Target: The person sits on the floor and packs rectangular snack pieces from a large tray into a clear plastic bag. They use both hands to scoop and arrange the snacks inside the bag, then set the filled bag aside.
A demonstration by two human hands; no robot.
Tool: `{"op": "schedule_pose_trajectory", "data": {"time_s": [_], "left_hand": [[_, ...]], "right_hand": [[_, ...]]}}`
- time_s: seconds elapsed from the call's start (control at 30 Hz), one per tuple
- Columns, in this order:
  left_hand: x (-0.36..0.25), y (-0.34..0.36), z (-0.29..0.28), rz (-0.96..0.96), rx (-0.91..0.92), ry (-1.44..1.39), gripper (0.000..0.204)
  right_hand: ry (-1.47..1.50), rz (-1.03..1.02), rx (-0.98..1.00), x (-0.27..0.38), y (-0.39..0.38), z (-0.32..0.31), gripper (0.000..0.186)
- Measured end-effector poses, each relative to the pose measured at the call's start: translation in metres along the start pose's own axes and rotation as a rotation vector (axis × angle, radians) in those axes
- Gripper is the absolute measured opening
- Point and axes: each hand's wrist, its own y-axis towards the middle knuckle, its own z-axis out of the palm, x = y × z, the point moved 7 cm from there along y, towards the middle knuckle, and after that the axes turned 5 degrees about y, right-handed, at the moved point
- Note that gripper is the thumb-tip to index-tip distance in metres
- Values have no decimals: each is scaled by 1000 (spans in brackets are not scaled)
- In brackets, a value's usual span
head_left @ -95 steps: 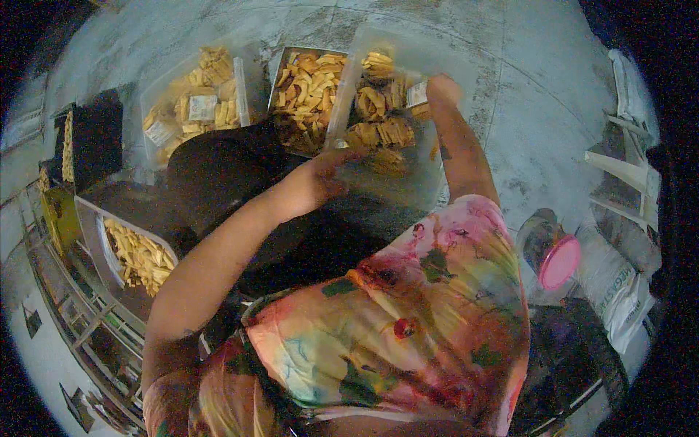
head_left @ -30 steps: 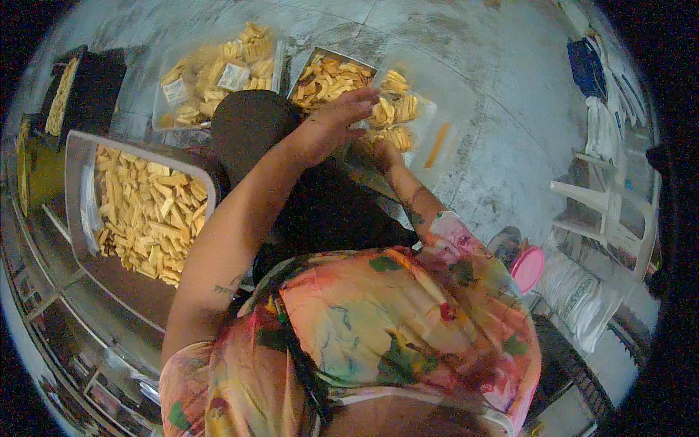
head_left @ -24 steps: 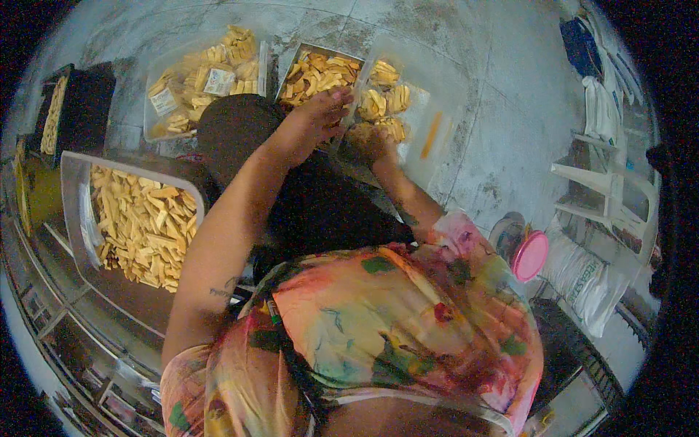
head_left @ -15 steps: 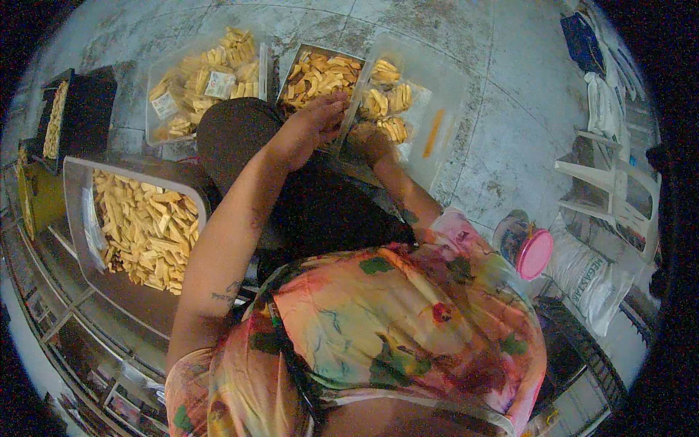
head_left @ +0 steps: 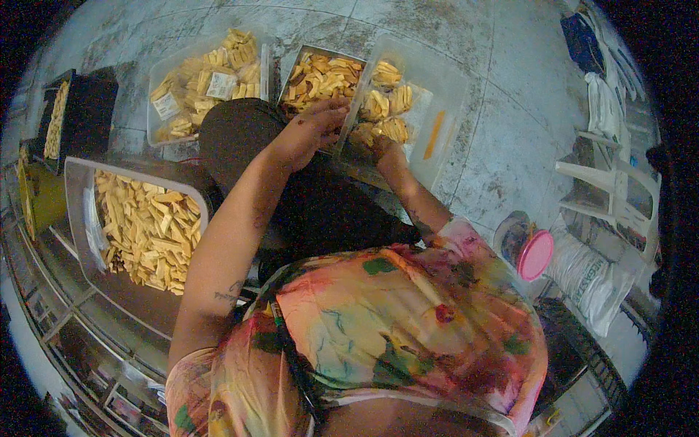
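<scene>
My left hand (head_left: pixel 313 127) has its fingers stretched out and slightly apart at the left wall of a translucent bin (head_left: pixel 451 95), beside a metal tray (head_left: pixel 320 76) of yellow-brown chips. My right hand (head_left: pixel 386 149) is low in the bin, beside stacked bagged chip bundles (head_left: pixel 389 98); its fingertips are curled, and what they hold is unclear. A second translucent bin (head_left: pixel 211 69) holds bagged chips with white labels, above my dark-clothed knee (head_left: pixel 233 138). A large container (head_left: pixel 145 233) full of pale yellow chips stands at my left.
Dark trays (head_left: pixel 91 109) and a yellow container (head_left: pixel 44 197) stand at far left on metal racking (head_left: pixel 58 320). To the right are a jar with a pink lid (head_left: pixel 535 255), a white sack (head_left: pixel 590 284), a white plastic chair (head_left: pixel 608 182) and more sacks (head_left: pixel 601 109) on the concrete floor (head_left: pixel 495 87).
Since the earliest frame my right hand has left the labelled pack at the bin's right and come down leftward; my left hand has risen. In the last half second both have barely moved.
</scene>
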Motion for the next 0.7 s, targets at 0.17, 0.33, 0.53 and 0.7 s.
{"op": "schedule_pose_trajectory", "data": {"time_s": [0.17,0.33,0.53,0.7], "left_hand": [[2,4,4,-26,77,6,44],[6,7,-1,-56,27,16,45],[8,9,-7,-36,1,20,46],[9,11,-9,-41,21,27,47]], "right_hand": [[-437,-157,-139,48,-26,-21,30],[-699,-65,145,68,-35,-25,26],[13,68,-217,40,2,-49,22],[-344,-104,-125,38,3,-21,23]]}}
